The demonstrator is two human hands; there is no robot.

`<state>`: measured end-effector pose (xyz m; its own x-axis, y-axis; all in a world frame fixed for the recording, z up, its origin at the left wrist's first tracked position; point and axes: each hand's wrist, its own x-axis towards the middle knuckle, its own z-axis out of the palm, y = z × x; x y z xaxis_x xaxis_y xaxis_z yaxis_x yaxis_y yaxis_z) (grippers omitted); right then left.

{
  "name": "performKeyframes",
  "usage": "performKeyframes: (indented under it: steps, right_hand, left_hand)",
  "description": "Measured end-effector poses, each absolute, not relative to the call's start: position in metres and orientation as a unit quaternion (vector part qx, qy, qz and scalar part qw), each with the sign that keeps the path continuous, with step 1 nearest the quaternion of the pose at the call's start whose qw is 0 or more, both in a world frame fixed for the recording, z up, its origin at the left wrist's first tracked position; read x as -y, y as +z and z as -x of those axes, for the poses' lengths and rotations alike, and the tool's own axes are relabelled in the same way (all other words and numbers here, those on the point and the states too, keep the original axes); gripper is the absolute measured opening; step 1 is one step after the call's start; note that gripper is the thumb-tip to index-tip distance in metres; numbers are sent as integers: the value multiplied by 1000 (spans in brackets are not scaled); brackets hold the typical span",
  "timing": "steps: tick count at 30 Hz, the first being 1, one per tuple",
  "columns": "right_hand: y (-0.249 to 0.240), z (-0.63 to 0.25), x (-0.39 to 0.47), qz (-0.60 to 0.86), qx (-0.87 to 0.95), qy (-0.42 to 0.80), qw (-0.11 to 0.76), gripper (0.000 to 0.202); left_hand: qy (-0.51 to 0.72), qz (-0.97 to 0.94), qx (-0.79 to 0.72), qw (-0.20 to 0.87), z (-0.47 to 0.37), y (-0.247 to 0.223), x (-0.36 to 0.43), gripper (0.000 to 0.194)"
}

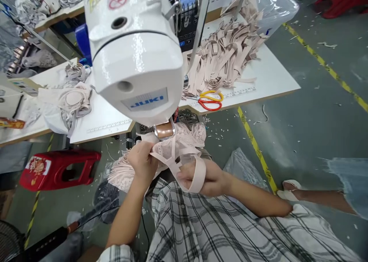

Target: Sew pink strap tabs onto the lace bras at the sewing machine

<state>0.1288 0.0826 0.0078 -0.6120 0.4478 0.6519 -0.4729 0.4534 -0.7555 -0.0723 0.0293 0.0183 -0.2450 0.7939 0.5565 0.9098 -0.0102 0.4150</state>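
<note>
We note two bare hands working close together, in front of a white sewing machine (138, 59) lettered JUKI in blue. The left hand (143, 158) is closed on the edge of a pale pink lace garment (164, 149), thumb and fingers pinching the fabric. The right hand (211, 177) is curled round a smooth, pale pink fabric band (199, 174), which bends in a loop across its fingers. We place the garment just below the machine head, near a shiny copper-coloured part (165, 130), with more lace bunched to the right of it. To the left of the left hand we record a layered stack of pale pink lace pieces (122, 172), below the desk edge. The white desk (270, 76) bears, right of the machine, a large heap of beige fabric straps (227, 51); scissors with one yellow and one red handle (211, 101) lie just in front of it, near the printed ruler marks. On the left part of the desk we find a crumpled pile of beige and white garments (71, 101). Below, a red plastic stool (59, 170) lies on the grey floor (290, 139). At far right we observe another person's foot in a pale sandal (290, 191).
</note>
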Motion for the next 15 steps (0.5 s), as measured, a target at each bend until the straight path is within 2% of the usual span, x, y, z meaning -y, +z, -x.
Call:
performKeyframes:
  steps: [4,11,13,15]
  right_hand:
    - [9,-127,-83,-22,742,495,452,48]
    - [6,-137,-78,-32,781,386,490,25]
    - [27,-149,-84,10,777,382,499,24]
    - [61,-165,-99,112,747,422,502,18]
  left_hand:
    - [-399,609,683,59,67,21,-25,17]
    - [-413,581,702,12,63,24,-22,18]
    - [-412,574,707,-45,45,31,-26,23]
    - [-403,605,666,-168,14,38,-31,28]
